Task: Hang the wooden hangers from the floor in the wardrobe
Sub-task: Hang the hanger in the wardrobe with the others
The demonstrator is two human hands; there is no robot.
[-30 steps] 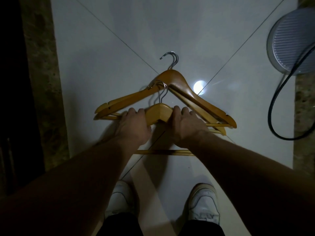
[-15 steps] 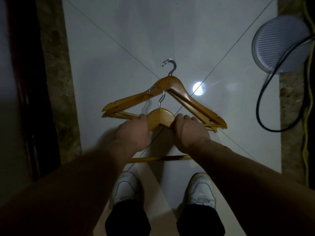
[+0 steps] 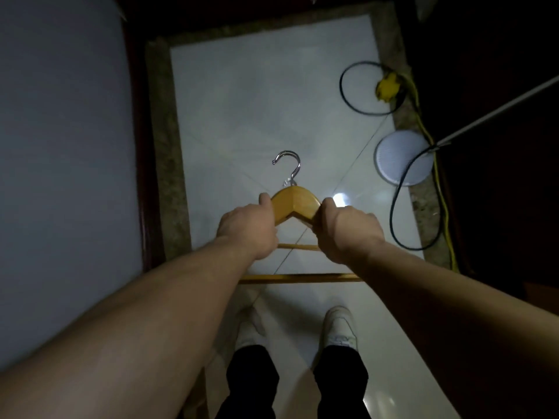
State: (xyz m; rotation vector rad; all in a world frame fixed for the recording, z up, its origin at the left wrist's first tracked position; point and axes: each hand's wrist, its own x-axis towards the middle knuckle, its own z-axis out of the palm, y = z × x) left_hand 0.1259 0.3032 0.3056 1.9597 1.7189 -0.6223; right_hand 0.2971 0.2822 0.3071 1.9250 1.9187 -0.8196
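Hanger (image 3: pixel 295 204) gripped mid-air, left hand (image 3: pixel 246 228), right hand (image 3: pixel 348 231)

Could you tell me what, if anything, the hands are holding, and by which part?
The wooden hangers: left hand grips the left shoulder, right hand the right, close beside the apex.

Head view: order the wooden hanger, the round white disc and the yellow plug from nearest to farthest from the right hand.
1. wooden hanger, gripped by the right hand.
2. round white disc, on the floor to the right.
3. yellow plug, farthest, at the far right.
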